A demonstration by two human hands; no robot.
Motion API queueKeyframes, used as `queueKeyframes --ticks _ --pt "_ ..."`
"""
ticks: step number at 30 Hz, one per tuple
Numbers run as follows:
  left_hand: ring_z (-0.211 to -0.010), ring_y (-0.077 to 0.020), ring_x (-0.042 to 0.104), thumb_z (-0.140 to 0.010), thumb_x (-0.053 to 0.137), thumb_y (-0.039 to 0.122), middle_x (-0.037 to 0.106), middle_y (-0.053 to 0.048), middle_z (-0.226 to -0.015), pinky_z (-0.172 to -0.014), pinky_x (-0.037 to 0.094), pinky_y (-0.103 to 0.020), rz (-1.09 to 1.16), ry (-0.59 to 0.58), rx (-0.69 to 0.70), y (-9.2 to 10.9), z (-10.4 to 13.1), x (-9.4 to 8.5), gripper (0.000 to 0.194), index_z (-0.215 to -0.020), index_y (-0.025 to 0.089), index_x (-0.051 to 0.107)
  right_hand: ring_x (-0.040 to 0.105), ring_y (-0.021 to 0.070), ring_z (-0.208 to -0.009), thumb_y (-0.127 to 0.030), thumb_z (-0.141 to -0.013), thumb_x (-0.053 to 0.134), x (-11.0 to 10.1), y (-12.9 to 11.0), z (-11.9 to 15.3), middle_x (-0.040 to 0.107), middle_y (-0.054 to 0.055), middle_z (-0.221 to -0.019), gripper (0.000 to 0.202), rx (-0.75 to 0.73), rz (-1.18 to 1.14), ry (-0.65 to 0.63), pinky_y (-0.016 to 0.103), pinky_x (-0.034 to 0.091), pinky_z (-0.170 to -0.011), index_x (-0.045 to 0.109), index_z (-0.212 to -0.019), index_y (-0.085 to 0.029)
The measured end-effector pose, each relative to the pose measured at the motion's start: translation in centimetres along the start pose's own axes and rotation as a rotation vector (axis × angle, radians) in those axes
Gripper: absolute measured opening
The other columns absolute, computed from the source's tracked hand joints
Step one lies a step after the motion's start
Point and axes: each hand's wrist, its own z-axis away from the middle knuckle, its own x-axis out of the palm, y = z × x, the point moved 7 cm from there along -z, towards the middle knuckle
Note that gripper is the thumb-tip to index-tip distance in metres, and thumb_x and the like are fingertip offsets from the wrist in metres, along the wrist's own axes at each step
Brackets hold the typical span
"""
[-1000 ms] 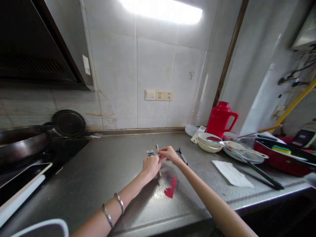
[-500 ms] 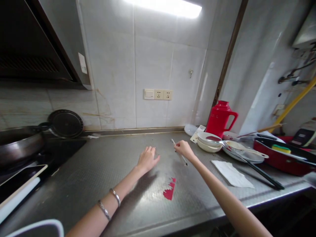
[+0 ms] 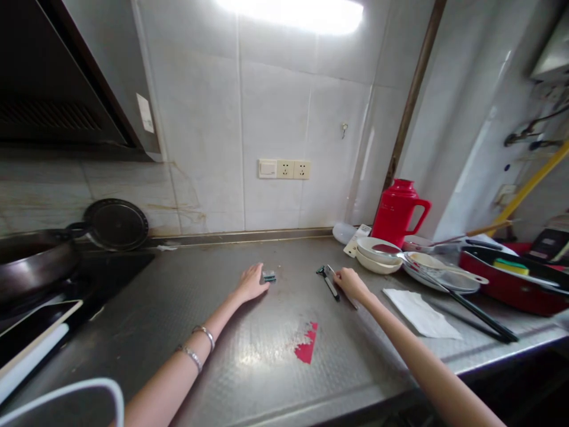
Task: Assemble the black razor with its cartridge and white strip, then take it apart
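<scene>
My left hand (image 3: 251,283) is low over the metal counter, its thumb and fingers around a small clear and dark-green piece (image 3: 269,276) that sticks out to the right. The piece's exact kind is too small to make out. On the right, my right hand (image 3: 352,282) pinches a slim silver tool (image 3: 329,271), mostly covered by the fingers. Just left of that hand lies a razor (image 3: 329,284) with a green head and a grey-and-black handle. Nearer the front edge is a torn red patch (image 3: 306,347) on the counter.
White bowls (image 3: 377,264), a red thermos (image 3: 398,210) and a red pan (image 3: 507,290) with a sponge stand at right. A white tissue (image 3: 420,313) lies before them. A pot (image 3: 35,264) sits on the stove at left, near a phone (image 3: 40,329).
My left hand has moved left, the small piece shifting with it. My right hand has moved right and down, and the razor now lies uncovered beside it.
</scene>
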Motion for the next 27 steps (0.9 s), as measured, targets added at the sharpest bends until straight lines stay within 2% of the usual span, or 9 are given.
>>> queueKeyframes --ticks 9,12,15,18,20,23,27 --pt "-0.109 -0.0249 0.052 -0.075 0.050 0.030 0.057 -0.009 -0.119 -0.094 0.033 -0.041 0.119 0.004 0.055 0.1 -0.3 0.7 0.045 -0.118 0.020 0.043 0.062 0.0199 -0.079 -0.033 -0.086 0.041 0.4 0.0 0.2 0.067 0.015 -0.084 0.034 0.004 0.023 0.013 0.023 0.037 -0.064 0.066 -0.079 -0.012" --pt "-0.107 -0.0248 0.053 -0.074 0.054 0.030 0.059 -0.009 -0.114 -0.094 0.034 -0.041 0.156 0.045 0.056 0.0 -0.2 0.6 0.046 -0.118 0.020 0.042 0.062 0.0195 -0.079 -0.035 -0.087 0.037 -0.5 0.1 0.4 0.066 0.013 -0.085 0.036 0.014 0.024 0.063 0.023 0.036 -0.062 0.066 -0.082 -0.014" --pt "-0.105 -0.0243 0.054 -0.072 0.058 0.032 0.060 -0.010 -0.113 -0.092 0.036 -0.039 0.218 0.096 0.087 0.4 -0.1 0.0 0.049 -0.117 0.019 0.041 0.060 0.0190 -0.079 -0.031 -0.087 0.036 -2.4 -0.5 0.7 0.065 0.011 -0.087 0.033 -0.024 0.024 0.148 0.023 0.036 -0.062 0.065 -0.087 -0.016" --pt "-0.104 -0.0238 0.055 -0.069 0.063 0.032 0.060 -0.010 -0.112 -0.091 0.037 -0.039 0.312 0.132 0.132 1.7 0.3 -0.9 0.053 -0.116 0.020 0.041 0.059 0.0177 -0.080 -0.029 -0.085 0.039 -4.2 -2.5 1.2 0.063 0.009 -0.090 0.030 -0.176 -0.030 0.204 0.023 0.038 -0.065 0.064 -0.098 -0.017" --pt "-0.104 -0.0229 0.055 -0.068 0.065 0.030 0.060 -0.009 -0.112 -0.091 0.038 -0.038 0.375 0.136 0.207 3.4 0.8 -1.6 0.055 -0.116 0.021 0.041 0.058 0.0156 -0.078 -0.027 -0.084 0.042 -4.9 -4.6 1.8 0.061 0.007 -0.092 0.031 -0.331 -0.097 0.187 0.023 0.039 -0.066 0.062 -0.106 -0.019" --pt "-0.106 -0.0225 0.053 -0.066 0.067 0.029 0.059 -0.008 -0.112 -0.093 0.036 -0.038 0.420 0.140 0.310 6.1 1.8 -2.6 0.056 -0.115 0.021 0.042 0.057 0.0126 -0.075 -0.024 -0.080 0.048 -5.3 -7.9 2.9 0.057 0.005 -0.100 0.037 -0.554 -0.218 0.099 0.023 0.041 -0.067 0.056 -0.116 -0.023" --pt "-0.106 -0.0225 0.052 -0.064 0.068 0.028 0.059 -0.006 -0.110 -0.095 0.034 -0.038 0.426 0.124 0.355 8.7 3.0 -3.5 0.056 -0.114 0.022 0.044 0.056 0.0147 -0.080 -0.035 -0.068 0.066 -5.1 -11.2 4.7 0.053 0.006 -0.111 0.063 -0.705 -0.289 -0.048 0.026 0.044 -0.073 0.046 -0.126 -0.025"
